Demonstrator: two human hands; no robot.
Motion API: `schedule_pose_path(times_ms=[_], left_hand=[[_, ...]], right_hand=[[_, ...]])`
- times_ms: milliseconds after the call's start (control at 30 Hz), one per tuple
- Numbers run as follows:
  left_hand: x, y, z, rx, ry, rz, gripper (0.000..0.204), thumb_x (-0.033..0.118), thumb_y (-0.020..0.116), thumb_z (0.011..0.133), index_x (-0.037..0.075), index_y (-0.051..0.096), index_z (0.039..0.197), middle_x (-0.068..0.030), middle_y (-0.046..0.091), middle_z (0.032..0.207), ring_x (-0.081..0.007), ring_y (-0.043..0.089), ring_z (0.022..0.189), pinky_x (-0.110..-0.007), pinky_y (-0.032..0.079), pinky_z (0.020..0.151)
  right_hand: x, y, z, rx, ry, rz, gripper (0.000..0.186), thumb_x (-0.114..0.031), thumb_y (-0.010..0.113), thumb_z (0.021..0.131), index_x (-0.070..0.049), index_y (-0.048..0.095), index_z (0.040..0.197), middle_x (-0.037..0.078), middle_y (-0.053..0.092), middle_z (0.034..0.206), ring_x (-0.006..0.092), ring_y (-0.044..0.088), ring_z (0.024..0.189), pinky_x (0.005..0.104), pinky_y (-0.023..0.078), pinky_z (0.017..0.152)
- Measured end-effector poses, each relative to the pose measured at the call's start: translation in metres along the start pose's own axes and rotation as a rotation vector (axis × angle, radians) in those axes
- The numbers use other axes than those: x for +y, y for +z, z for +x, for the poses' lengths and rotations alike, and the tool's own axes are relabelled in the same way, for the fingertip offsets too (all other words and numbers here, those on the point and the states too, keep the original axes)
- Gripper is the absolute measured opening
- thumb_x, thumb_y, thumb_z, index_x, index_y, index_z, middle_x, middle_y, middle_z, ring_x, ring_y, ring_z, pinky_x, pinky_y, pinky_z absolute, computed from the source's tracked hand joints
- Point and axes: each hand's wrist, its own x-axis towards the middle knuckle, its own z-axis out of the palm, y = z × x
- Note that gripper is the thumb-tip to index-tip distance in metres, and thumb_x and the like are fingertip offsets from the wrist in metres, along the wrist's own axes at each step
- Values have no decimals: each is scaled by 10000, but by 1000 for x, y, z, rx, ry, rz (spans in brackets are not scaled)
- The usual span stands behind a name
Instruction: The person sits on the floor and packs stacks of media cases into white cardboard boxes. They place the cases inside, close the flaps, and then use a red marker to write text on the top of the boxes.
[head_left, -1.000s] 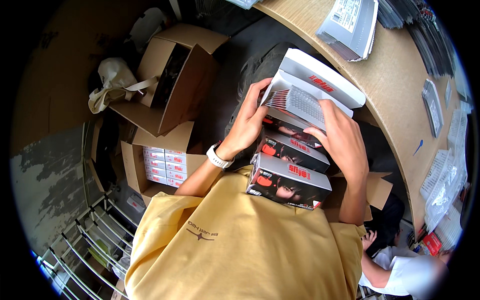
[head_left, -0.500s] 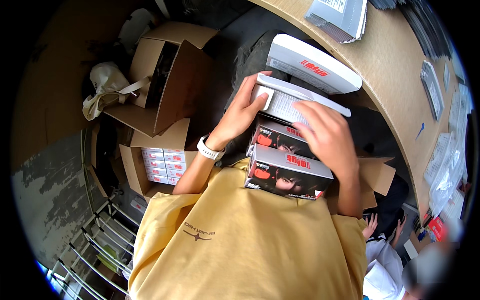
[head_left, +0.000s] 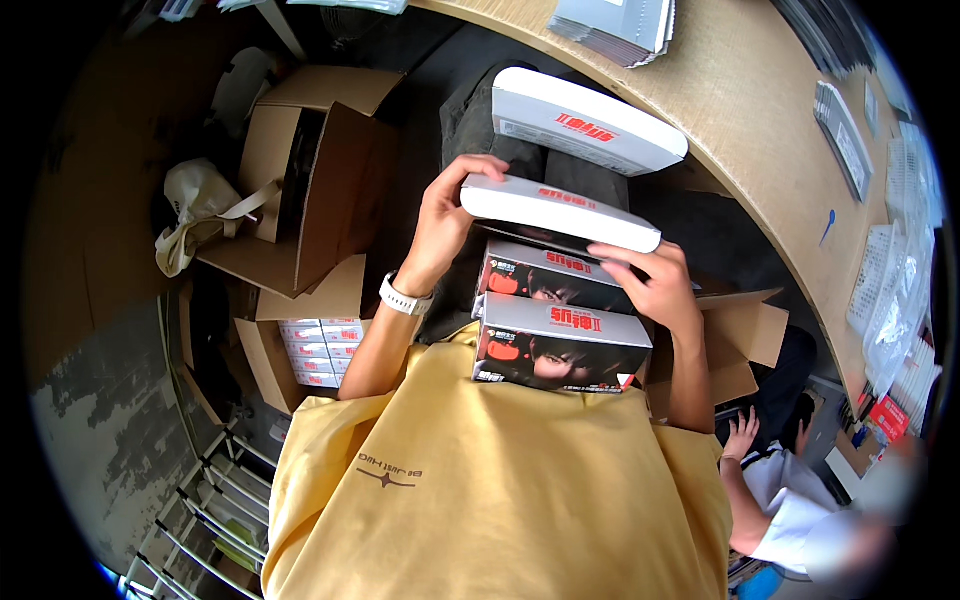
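The white-topped box [head_left: 560, 212] is located above the person's dark trousers [head_left: 590, 178], between the upright far box [head_left: 590, 128] and the middle box [head_left: 550, 278]. The left hand [head_left: 447, 215], with a white watch [head_left: 405, 298] at the wrist, holds the left end of the white-topped box, its fingers curled over the far edge. The right hand [head_left: 660, 283] is positioned at the opposite end, fingertips at the near edge and thumb slightly apart; whether these fingers grip the box cannot be determined. The front box [head_left: 560, 350], dark and printed, is seated just beside the middle box, against the yellow shirt [head_left: 520, 480]. An open carton [head_left: 266, 362] at left contains small white boxes [head_left: 318, 350]. The wooden table [head_left: 725, 115] curves along the right, bearing a stack of grey cards [head_left: 618, 25].
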Motion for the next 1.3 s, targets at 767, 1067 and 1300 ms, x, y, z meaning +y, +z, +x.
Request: schedule_pose_path(times_ms=[767, 1067, 1300], left_hand=[[78, -10, -1, -563, 104, 740, 624, 149, 773, 821, 110, 627, 1426, -158, 460, 1577, -390, 278, 1544, -526, 241, 1250], [60, -1, 3, -413, 339, 1151, 471, 99, 769, 848, 223, 729, 1301, -63, 629, 1441, -405, 512, 1391, -472, 481, 1129], [71, -3, 19, -465, 303, 1134, 427, 150, 743, 888, 149, 708, 1314, -97, 672, 1367, -372, 553, 1353, -462, 511, 1092]], right_hand=[[-4, -20, 1, 41, 13, -260, 419, -44, 774, 842, -101, 738, 1255, 146, 685, 1316, 337, 697, 1127, 405, 588, 951], [-2, -13, -3, -79, -17, -411, 522, -33, 764, 827, -126, 688, 1335, 116, 614, 1436, 354, 591, 1307, 424, 564, 1007], [0, -20, 3, -29, 18, -284, 453, -13, 711, 870, -104, 699, 1313, 136, 652, 1381, 361, 622, 1269, 429, 567, 1005]])
